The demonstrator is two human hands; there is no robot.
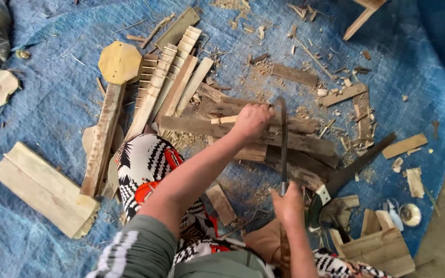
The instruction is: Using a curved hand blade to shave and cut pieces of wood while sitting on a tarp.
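My left hand (251, 119) grips a thin pale wooden stick (223, 120) that lies across a pile of dark weathered boards (305, 145). My right hand (287, 202) is closed on the handle of a long curved blade (283, 139), whose tip reaches up beside my left hand. The blade stands nearly upright over the boards. My patterned knee (145, 164) sits to the left of the pile.
A blue tarp (52, 103) covers the ground, strewn with chips and sawdust. Notched pale slats (168, 77) and an octagonal piece (119, 63) lie upper left, stacked planks (45, 189) at left, a small wooden box frame (379, 247) and a second dark blade (356, 164) at right.
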